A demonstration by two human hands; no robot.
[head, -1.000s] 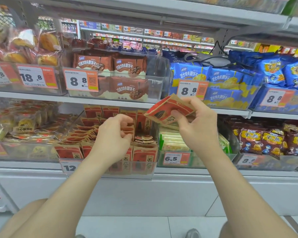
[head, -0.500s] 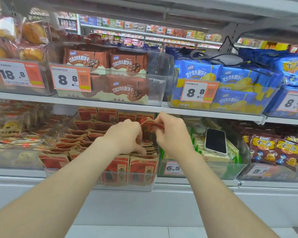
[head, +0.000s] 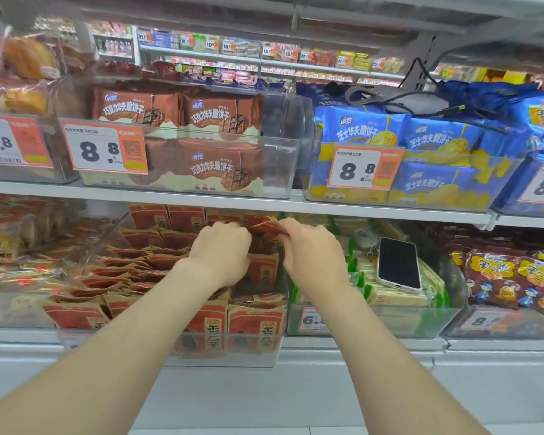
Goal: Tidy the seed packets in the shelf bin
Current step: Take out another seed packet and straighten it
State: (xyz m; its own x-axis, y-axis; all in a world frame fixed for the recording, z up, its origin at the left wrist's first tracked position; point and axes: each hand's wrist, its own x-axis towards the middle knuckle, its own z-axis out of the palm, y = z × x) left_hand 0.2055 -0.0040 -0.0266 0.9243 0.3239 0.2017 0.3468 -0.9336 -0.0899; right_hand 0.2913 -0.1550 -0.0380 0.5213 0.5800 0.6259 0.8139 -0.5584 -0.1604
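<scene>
Progress: about midway, by my read. The right-hand packets (head: pixel 258 321) stand upright, faces front. The left side lies slumped and overlapping, so most of the straightening is left.
Held packet (head: pixel 269 228): red and kraft pouch, crumpled and tilted, at the back of the right column, just under the upper shelf (head: pixel 233 202).
Right hand (head: pixel 311 255): thumb and fingers pinch the held packet's edge.
Left hand (head: pixel 220 252): fingers curled down into the row beside it; cannot tell whether they grip anything.
Bin (head: pixel 107 243): clear plastic, lower level, centre; holds all the packets.
Neighbour: phone (head: pixel 398 263) lying on green packs (head: pixel 399 298).
</scene>
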